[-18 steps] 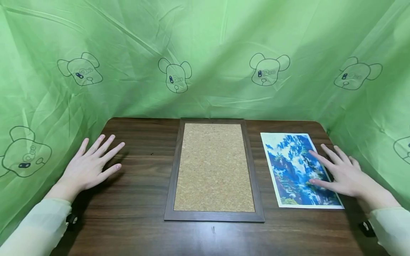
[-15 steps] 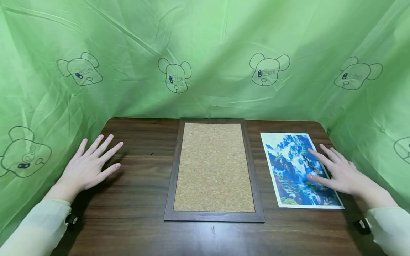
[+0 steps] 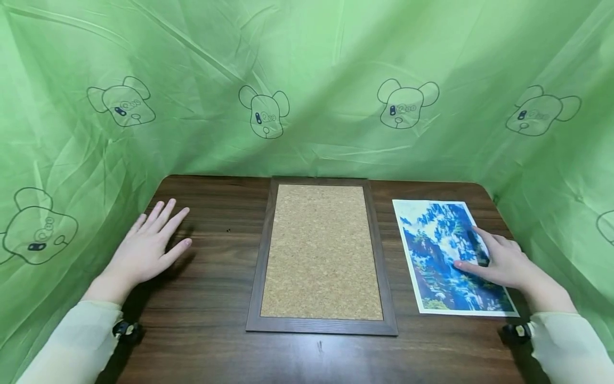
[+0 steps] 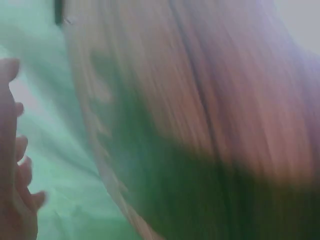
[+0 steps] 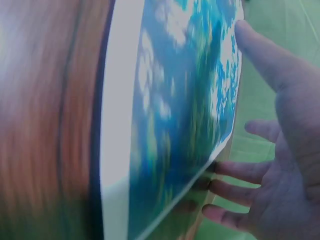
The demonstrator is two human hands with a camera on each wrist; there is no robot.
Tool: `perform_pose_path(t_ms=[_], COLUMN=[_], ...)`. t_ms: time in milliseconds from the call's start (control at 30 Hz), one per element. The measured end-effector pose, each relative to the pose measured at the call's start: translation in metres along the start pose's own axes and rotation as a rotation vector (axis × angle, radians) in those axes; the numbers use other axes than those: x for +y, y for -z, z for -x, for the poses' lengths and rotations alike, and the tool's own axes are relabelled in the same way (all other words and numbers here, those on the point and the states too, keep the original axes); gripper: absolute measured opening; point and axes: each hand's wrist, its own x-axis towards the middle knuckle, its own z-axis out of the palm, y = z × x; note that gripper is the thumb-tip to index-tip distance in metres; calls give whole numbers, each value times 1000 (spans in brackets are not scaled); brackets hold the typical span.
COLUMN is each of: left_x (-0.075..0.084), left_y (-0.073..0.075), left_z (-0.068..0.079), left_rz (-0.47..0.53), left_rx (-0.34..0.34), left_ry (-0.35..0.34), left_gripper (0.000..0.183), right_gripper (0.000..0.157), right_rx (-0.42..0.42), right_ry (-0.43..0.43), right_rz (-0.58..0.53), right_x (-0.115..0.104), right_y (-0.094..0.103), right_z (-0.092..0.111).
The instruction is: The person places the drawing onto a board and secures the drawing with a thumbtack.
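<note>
A blue landscape print (image 3: pixel 436 256) with a white border lies on the right of the table. Over its right edge reaches my right hand (image 3: pixel 510 266), thumb stretched across the picture and fingers loosely bent at the far side. In the right wrist view the thumb and fingers stand apart from each other around the edge of the print (image 5: pixel 165 110), with no pinch showing. My left hand (image 3: pixel 144 253) is spread above the left side of the table, its shadow beneath, holding nothing. Mid-table lies a cork board (image 3: pixel 321 250) in a dark wooden frame (image 3: pixel 321 325).
The dark wood-grain table (image 3: pixel 216 298) has rounded far corners. Green cloth (image 3: pixel 326 149) with printed bear heads hangs behind and on both sides, close to the table's edges. Each wrist wears a small black device (image 3: pixel 126 330).
My right hand has moved left and inward over the print, its fingers drawing together and bending. The left hand has shifted slightly right. Print and frame lie as before.
</note>
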Motion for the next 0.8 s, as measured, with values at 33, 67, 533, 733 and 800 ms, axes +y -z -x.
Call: perform_pose_path(t_ms=[33, 67, 533, 733, 800], left_x=[5, 10, 102, 128, 134], left_y=[-1, -2, -14, -24, -27], left_z=[-3, -6, -53, -65, -68], left_rz=[31, 61, 433, 516, 515], left_rx=[4, 5, -143, -235, -258], left_ry=[-7, -14, -102, -124, -125], left_gripper=[79, 80, 94, 92, 91], right_gripper=[119, 118, 124, 130, 132], right_rx=[0, 2, 28, 35, 52], right_ry=[-10, -14, -53, -73, -91], right_rz=[-7, -10, -48, -108, -131], right_x=[-1, -2, -3, -4, -4], right_y=[-1, -2, -5, -4, -4], right_z=[-1, -2, -7, -12, -14])
